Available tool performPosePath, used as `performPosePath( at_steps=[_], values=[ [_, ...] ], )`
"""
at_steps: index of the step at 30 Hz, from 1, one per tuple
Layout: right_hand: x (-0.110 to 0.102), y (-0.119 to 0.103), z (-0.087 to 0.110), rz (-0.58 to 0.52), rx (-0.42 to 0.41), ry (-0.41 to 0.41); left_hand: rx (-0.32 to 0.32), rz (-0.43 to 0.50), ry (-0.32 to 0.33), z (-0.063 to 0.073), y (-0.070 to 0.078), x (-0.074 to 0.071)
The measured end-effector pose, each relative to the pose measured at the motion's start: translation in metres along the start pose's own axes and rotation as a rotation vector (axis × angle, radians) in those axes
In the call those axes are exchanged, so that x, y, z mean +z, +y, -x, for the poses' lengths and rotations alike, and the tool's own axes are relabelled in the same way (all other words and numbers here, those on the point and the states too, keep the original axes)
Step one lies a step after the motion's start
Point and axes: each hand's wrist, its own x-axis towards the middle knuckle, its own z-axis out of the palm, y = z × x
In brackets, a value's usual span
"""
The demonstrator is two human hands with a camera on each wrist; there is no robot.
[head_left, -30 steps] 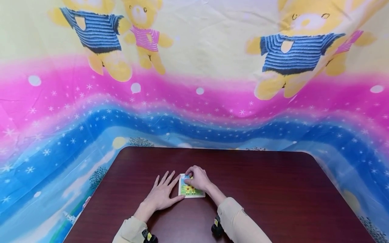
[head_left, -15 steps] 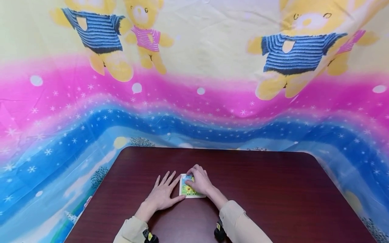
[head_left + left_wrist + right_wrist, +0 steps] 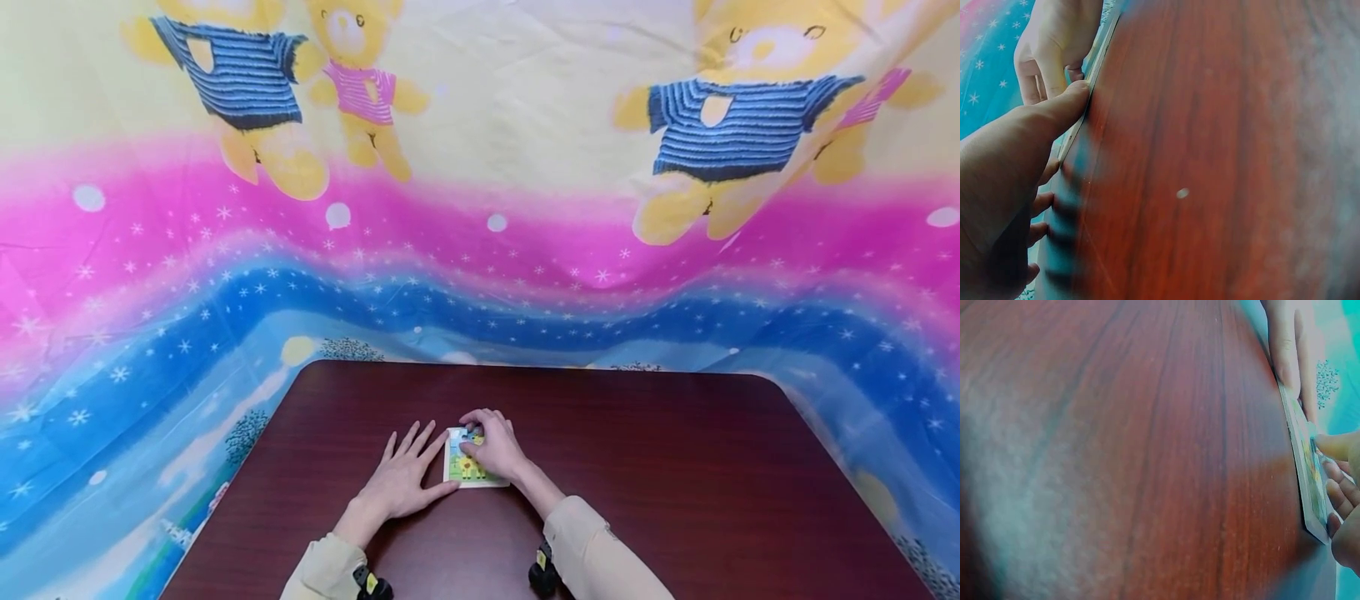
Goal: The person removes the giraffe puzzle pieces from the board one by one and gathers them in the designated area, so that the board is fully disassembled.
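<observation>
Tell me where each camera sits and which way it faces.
Head: on the head, facing forward and down at table, card and cloth; left hand, right hand, sleeves show.
Left wrist: on that wrist, facing table and card edge; both hands show.
Right wrist: on that wrist, facing table and card; both hands show.
Both wrist views share the card's edge.

No text, brand, number or sign is legible on the picture board point(image 3: 467, 473), the surface point(image 3: 645, 467) or the printed backdrop point(image 3: 480, 250), and the yellow patches point(image 3: 371, 582) on the black wrist devices point(image 3: 538, 578) are too small to read.
</observation>
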Motion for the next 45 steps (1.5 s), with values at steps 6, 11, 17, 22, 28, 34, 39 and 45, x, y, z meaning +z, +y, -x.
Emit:
performPosePath(
  at_steps=[6, 11, 17, 22, 28, 34, 39, 45],
  values=[
    [-0.001, 0.001, 0.002, -0.008, -0.003, -0.016, 0.002, 0.000, 0.001, 0.000, -0.001, 0.001],
    [-0.002, 0.002, 0.003, -0.004, -0.015, -0.025, 0.004, -0.004, 0.005, -0.001, -0.001, 0.002],
    [0.001, 0.002, 0.003, 0.020, -0.019, -0.037, 0.003, -0.005, 0.006, -0.001, -0.002, 0.002],
    [0.003, 0.002, 0.002, 0.038, -0.015, -0.031, -0.001, -0.001, 0.004, -0.001, -0.002, 0.003],
    [0.004, 0.001, 0.003, 0.038, -0.007, -0.012, 0.000, 0.001, 0.006, -0.001, -0.001, 0.003],
    [0.001, 0.001, 0.003, -0.017, 0.002, 0.007, 0.005, -0.001, 0.007, -0.001, -0.002, 0.004],
    [-0.006, 0.000, 0.005, -0.063, -0.001, 0.029, 0.006, -0.002, 0.009, -0.001, -0.002, 0.004],
    [-0.012, 0.013, 0.005, -0.124, -0.022, 0.059, 0.005, -0.004, 0.010, 0.000, -0.001, 0.003]
  ],
)
